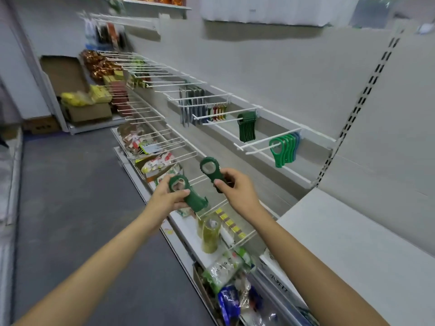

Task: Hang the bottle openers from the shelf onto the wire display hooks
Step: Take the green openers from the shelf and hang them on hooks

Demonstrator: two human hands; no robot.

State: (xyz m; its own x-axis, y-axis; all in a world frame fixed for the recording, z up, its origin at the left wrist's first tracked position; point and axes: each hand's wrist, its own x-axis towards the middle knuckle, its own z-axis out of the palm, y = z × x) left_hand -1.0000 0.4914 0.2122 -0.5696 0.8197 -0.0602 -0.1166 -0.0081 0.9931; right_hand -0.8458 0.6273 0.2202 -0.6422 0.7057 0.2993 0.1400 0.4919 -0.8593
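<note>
My left hand (168, 198) grips a dark green bottle opener (188, 194) by its handle, ring end up. In my right hand (236, 188) is a second dark green bottle opener (211, 171), pinched at the handle with its ring pointing up and left. Both are held in front of the shelving, below the wire display hooks. One wire hook (261, 148) carries several lighter green openers (282, 147) near its back. Another wire hook (221, 120) to the left holds several dark green openers (247, 127).
A white shelf (353, 243) juts out at the right. Rows of bare wire hooks (146, 109) run leftward along the wall. Packaged goods and a jar (210, 234) lie on lower shelves. Grey floor (77, 208) is at the left, with cardboard boxes (87, 111) beyond.
</note>
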